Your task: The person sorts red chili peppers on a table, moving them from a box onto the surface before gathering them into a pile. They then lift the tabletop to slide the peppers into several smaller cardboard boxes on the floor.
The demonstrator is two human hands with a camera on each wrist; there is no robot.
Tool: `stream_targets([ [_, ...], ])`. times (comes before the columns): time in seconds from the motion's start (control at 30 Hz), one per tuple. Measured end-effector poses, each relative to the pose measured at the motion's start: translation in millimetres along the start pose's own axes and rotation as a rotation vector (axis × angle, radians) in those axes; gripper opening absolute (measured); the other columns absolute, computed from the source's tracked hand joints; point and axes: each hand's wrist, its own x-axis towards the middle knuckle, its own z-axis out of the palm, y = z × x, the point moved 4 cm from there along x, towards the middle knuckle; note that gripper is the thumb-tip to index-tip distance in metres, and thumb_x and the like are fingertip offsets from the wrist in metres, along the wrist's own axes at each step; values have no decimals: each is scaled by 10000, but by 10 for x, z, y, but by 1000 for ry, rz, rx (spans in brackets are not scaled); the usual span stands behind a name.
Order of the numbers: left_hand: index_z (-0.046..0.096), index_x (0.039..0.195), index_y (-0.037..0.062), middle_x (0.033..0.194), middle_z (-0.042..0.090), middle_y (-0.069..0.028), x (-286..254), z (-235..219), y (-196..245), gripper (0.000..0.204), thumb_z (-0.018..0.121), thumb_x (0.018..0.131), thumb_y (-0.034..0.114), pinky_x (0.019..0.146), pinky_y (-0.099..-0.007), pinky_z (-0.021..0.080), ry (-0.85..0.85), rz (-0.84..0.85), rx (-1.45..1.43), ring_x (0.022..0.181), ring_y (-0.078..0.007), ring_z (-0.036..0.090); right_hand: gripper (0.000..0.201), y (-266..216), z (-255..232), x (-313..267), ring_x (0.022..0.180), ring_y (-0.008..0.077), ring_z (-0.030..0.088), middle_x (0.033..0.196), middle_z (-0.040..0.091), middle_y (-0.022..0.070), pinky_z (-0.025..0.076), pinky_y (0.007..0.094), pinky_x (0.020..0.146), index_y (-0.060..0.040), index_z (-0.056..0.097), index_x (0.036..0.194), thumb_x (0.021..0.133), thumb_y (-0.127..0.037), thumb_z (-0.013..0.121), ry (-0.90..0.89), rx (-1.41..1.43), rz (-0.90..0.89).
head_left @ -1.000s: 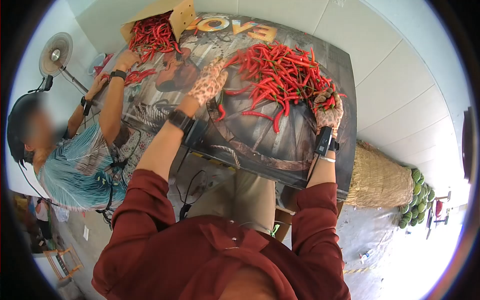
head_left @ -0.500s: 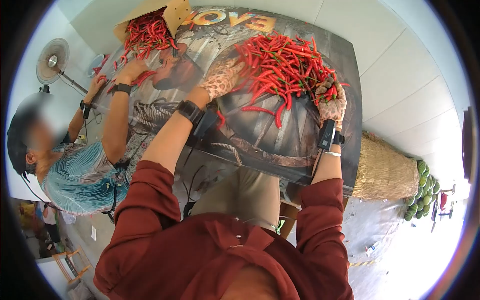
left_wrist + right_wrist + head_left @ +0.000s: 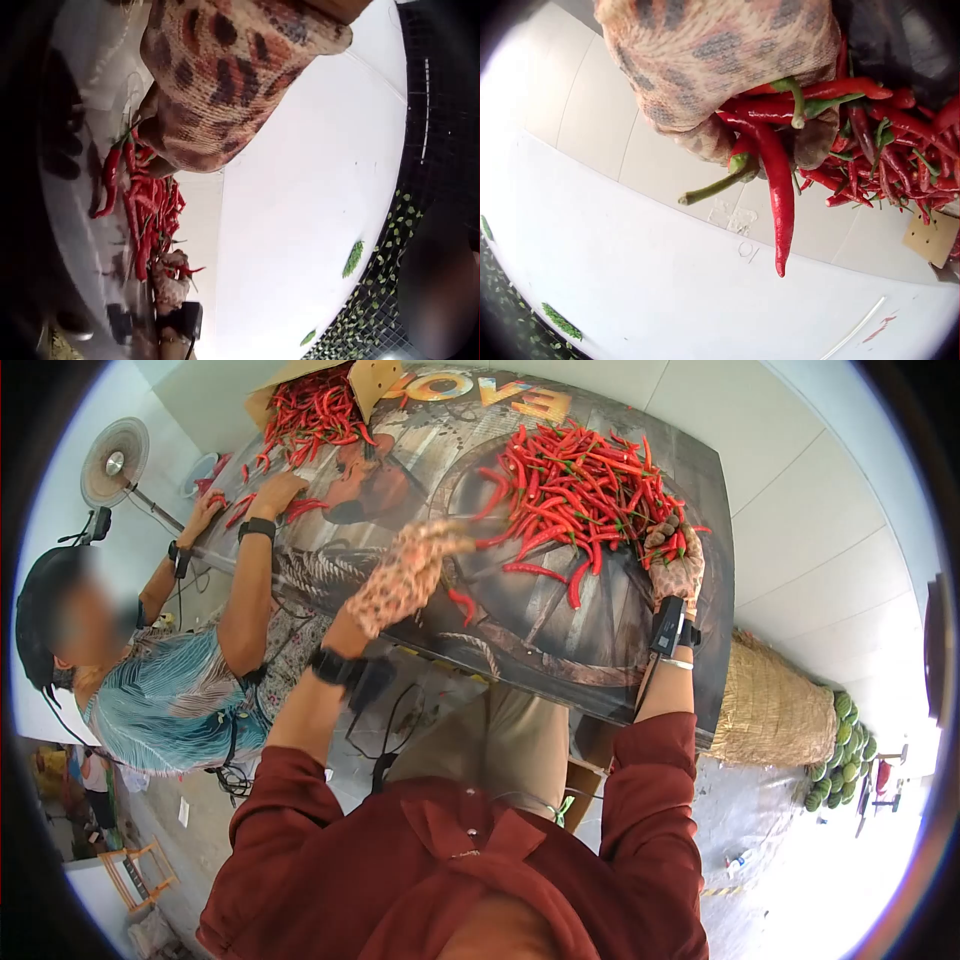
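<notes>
My gloved right hand [image 3: 678,568], in a leopard-spotted knit glove, grips several red chili peppers [image 3: 780,210] with green stems at the right side of a large chili pile [image 3: 570,490]. In the right wrist view, one pepper hangs below its curled fingers. My left hand [image 3: 405,575], in a matching glove, is blurred left of the pile, its fingers loosely extended toward a pepper at the pile's edge. Below those fingers, a single chili [image 3: 462,606] lies on the table. The left wrist view shows the glove's back [image 3: 217,82]; its fingertips are mostly hidden.
The printed table [image 3: 420,490] has its near edge before my body. At far left, another person's hands [image 3: 275,495] handle chilies beside a tipped cardboard box [image 3: 378,390] full of them. A fan [image 3: 115,465] stands left; a straw-coloured bundle [image 3: 780,705] is at right.
My left hand reached right into the pile's left edge, then drew back toward me and to the left. My right hand keeps its grip on the peppers in nearly the same place.
</notes>
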Motion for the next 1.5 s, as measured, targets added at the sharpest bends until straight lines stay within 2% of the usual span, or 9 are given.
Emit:
stream_targets([
  [0.17,641,1070,142,1185,574,-64,-227,-31,503,355,505,770,12,890,-386,416,-255,88,203,1046,-268,537,256,-1,3,-2,733,207,576,866,615,113,492,329,635,28,542,1100,871,-86,563,3,-43,-17],
  [0.23,634,1079,136,1163,588,-63,-309,91,364,318,533,791,46,881,-398,419,-177,86,102,995,-277,551,225,0,5,4,730,213,571,863,611,121,489,330,641,42,543,1063,882,-90,547,-8,-32,1],
  [0.47,451,1335,127,1352,434,-131,-222,387,-4,734,701,726,454,1015,-508,283,-221,-496,-834,1216,-278,415,235,10,8,3,740,198,573,888,625,99,489,327,655,16,562,1087,885,-104,553,-10,-16,39],
  [0.57,634,1067,120,1090,601,-77,191,183,224,257,557,824,95,872,-394,425,-128,-150,158,963,-283,554,221,16,22,3,745,203,573,892,623,100,492,330,656,16,571,1073,884,-96,552,-29,-9,50],
  [0.73,594,1118,68,1102,581,-180,486,290,32,303,547,838,175,950,-406,401,-89,-203,165,1080,-313,525,199,26,33,-16,749,213,573,899,620,104,496,338,653,9,582,1054,883,-86,547,37,3,45],
  [1.1,580,1060,21,1076,572,-152,100,404,129,248,578,854,158,843,-367,474,-32,-105,198,992,-304,573,220,40,65,-7,726,211,575,885,611,134,502,313,637,61,539,1053,877,-71,554,5,-36,9],
  [1.17,576,1064,21,1106,561,-153,87,303,190,248,561,876,181,838,-368,474,-137,-241,75,988,-302,575,222,43,85,-22,733,210,573,889,609,130,502,314,637,61,538,1056,878,-72,554,-9,-39,4],
  [1.47,540,1035,-2,1081,589,-170,790,370,-852,235,522,924,204,799,-291,482,116,-464,-149,972,-216,601,237,35,55,-15,782,210,569,904,608,101,502,340,677,6,560,1101,886,-93,553,-70,-36,48],
  [1.5,533,1094,-18,1093,592,-196,913,670,-1231,369,568,884,284,829,-329,473,139,-490,-458,993,-277,591,237,33,68,-7,782,210,569,904,608,101,502,340,677,6,560,1101,886,-93,553,-75,-40,47],
])
